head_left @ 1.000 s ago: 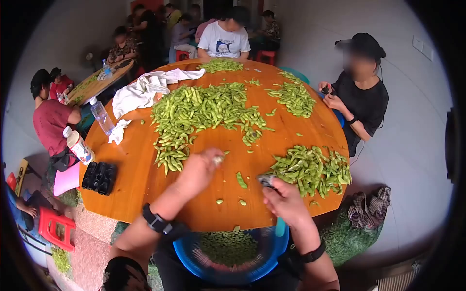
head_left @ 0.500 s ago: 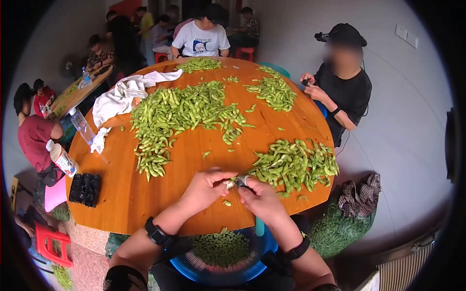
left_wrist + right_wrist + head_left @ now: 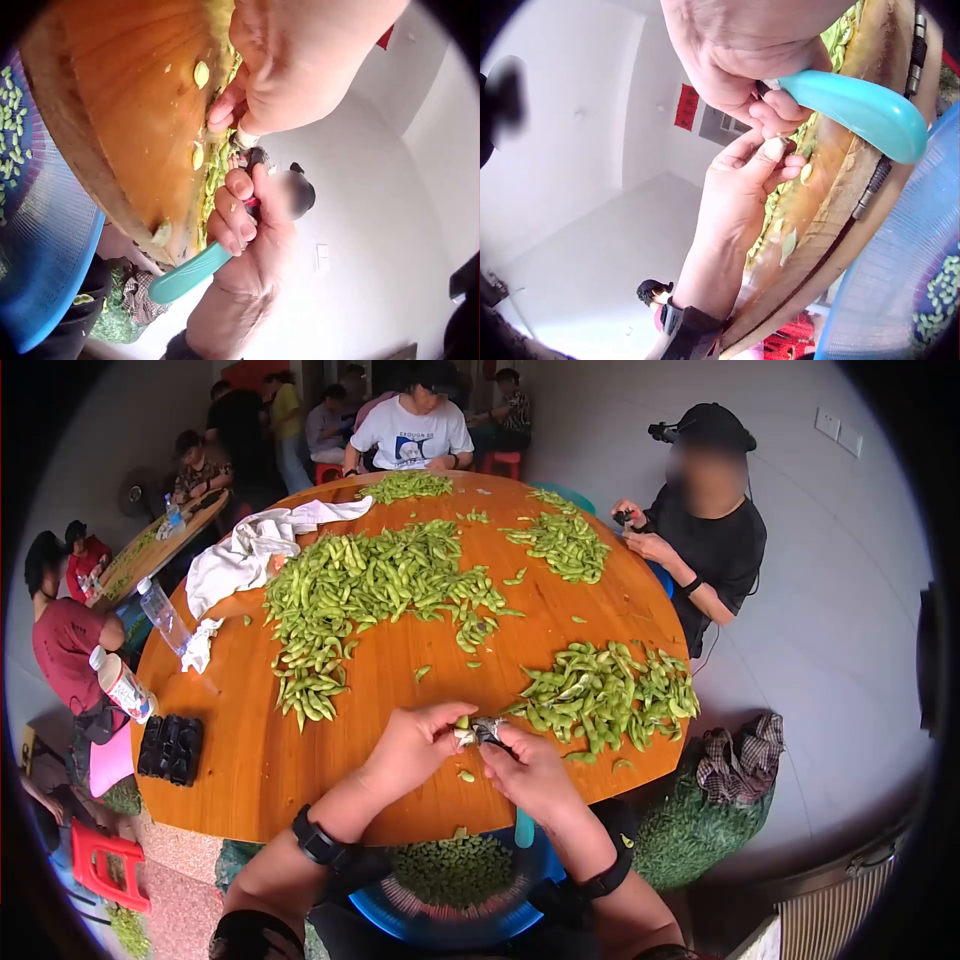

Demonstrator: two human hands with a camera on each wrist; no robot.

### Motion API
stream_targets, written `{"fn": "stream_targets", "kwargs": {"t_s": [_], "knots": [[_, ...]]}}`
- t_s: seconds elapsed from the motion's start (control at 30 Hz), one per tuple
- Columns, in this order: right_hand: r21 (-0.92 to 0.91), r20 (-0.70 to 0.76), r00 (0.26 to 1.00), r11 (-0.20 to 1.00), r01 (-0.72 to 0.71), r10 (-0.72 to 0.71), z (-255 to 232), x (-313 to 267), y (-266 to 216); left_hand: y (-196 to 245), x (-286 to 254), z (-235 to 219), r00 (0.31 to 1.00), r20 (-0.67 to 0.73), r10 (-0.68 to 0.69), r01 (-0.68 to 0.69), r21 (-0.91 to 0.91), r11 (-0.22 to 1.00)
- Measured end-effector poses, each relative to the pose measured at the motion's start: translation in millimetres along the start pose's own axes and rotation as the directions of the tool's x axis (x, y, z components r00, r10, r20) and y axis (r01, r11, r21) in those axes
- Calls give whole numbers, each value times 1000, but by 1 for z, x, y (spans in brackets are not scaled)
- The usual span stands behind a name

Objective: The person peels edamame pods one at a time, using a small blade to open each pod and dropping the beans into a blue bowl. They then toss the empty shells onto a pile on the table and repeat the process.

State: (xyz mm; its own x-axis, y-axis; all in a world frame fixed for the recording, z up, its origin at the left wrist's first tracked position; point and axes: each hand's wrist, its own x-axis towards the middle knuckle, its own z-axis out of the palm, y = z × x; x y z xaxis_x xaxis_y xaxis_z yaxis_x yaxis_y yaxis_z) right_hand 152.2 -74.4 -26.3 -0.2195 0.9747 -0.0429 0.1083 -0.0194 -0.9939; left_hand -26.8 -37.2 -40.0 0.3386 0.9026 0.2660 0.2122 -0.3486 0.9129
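Observation:
My left hand (image 3: pixel 408 750) pinches a green bean pod (image 3: pixel 462 724) between thumb and fingers, over the near part of the table. Something whitish covers its thumb tip (image 3: pixel 775 148). Right beside it, my right hand (image 3: pixel 537 772) grips a tool with a curved teal handle (image 3: pixel 862 109); the handle sticks out below the palm toward me. The dark working end (image 3: pixel 487 730) meets the pod, largely hidden by fingers; I cannot tell what kind of tool it is. A loose bean (image 3: pixel 466 776) lies on the table just below the hands.
Green pods lie in a large heap (image 3: pixel 370 580) and a nearer right heap (image 3: pixel 600 695) on the round wooden table (image 3: pixel 230 760). Below its edge stands a blue basin (image 3: pixel 440 932) with shelled beans. A black tray (image 3: pixel 171 749), bottles and a white cloth (image 3: pixel 240 560) sit left. Other people sit around.
My left hand has come across to meet the right hand, and a pod now shows in its fingers. The head view has shifted right. Over the last half second the hands barely move.

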Motion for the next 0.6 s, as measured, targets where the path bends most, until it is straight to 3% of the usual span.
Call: {"fn": "stream_targets", "kwargs": {"t_s": [0.03,0.07,0.13,0.23,0.27,0.3,0.43,0.53,0.6], "knots": [[1,0,1000,1000,0,0,0,0,0,4,-1,0,991,14,134,-133,280,951],[10,4,1000,1000,-11,11,0,0,1,5,-1,-1,991,16,133,-132,281,951],[19,9,1000,1000,-23,23,1,-1,1,9,0,-4,974,86,210,-227,448,865],[-33,10,999,998,-45,45,3,-3,-3,15,-2,-3,985,92,143,-170,476,863],[-51,8,1000,999,9,-9,4,-4,-4,14,-2,-3,986,91,141,-168,477,863],[-69,7,998,996,63,-62,5,-4,-5,14,-3,-3,982,92,164,-188,488,853],[-150,8,999,988,37,-37,5,0,0,11,-4,-3,973,88,212,-228,489,842],[-38,-29,992,991,125,-126,9,3,6,5,-3,-2,963,80,256,-262,477,839],[-155,-67,989,981,117,-129,9,3,4,4,-2,-4,964,90,250,-262,474,841]]}}
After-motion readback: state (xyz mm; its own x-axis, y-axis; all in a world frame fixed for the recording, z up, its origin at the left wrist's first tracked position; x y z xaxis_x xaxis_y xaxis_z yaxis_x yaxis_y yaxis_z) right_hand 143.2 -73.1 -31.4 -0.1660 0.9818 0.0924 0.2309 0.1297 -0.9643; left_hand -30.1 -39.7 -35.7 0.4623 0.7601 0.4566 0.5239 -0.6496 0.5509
